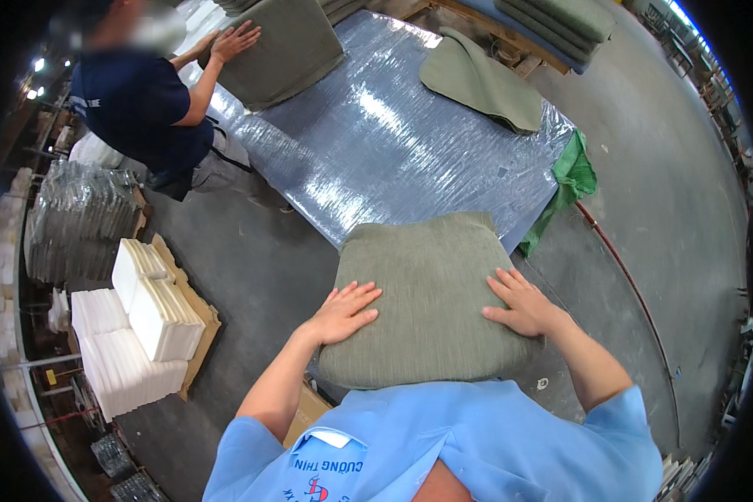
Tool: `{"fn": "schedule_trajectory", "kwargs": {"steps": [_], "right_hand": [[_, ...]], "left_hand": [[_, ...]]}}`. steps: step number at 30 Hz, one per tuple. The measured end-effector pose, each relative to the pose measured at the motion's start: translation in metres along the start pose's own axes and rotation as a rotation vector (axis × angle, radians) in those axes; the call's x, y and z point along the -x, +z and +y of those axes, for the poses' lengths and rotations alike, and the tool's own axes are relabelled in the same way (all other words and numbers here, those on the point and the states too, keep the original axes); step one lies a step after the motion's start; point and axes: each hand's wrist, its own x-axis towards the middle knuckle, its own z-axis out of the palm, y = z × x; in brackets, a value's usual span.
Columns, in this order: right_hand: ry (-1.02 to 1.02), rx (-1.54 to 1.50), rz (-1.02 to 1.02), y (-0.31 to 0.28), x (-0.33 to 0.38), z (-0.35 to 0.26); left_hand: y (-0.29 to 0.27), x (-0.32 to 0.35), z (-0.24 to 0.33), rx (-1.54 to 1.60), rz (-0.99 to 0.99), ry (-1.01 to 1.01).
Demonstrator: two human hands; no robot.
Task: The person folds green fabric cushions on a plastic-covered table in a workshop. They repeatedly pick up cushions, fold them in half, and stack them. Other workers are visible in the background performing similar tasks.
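A plump grey-green fabric cushion (431, 305) lies in front of my body, its far edge over the near end of a table wrapped in shiny plastic film (376, 125). My left hand (341, 313) rests on the cushion's left side, fingers spread and flat. On the right side, my right hand (523, 303) presses in the same way, palm down and fingers apart. Neither hand grips anything. A folded piece of grey-green fabric, perhaps an unfilled cover (481, 79), lies at the table's far right.
At the far left, a co-worker in a dark shirt (138, 105) has both hands on another grey-green cushion (280, 54). White foam slabs (134, 343) are stacked on the left. Green cloth (573, 171) hangs off the table's right corner. A reddish hose (623, 259) crosses the floor.
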Motion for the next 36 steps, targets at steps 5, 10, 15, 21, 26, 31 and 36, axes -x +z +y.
{"fn": "schedule_trajectory", "kwargs": {"steps": [5, 10, 15, 21, 26, 31, 36], "right_hand": [[0.11, 0.071, -0.028, 0.006, -0.085, 0.019], [0.209, 0.048, -0.089, -0.009, -0.129, 0.021], [0.252, 0.021, -0.072, -0.02, -0.157, 0.017], [0.291, 0.046, 0.099, -0.002, -0.181, 0.027], [0.273, 0.07, 0.26, 0.007, -0.193, 0.036], [0.224, 0.077, 0.413, 0.013, -0.2, 0.039], [0.027, 0.271, 0.6, 0.008, -0.213, 0.034]], "left_hand": [[0.003, -0.069, -0.014, -0.088, 0.027, -0.2], [-0.004, -0.098, -0.026, -0.037, 0.043, -0.277], [-0.007, -0.125, -0.045, -0.031, 0.067, -0.313], [-0.003, -0.142, -0.05, -0.075, 0.088, -0.372], [-0.002, -0.154, -0.052, -0.098, 0.127, -0.399], [0.012, -0.16, -0.058, -0.158, 0.255, -0.376], [0.001, -0.18, -0.053, -0.346, 0.551, -0.192]]}}
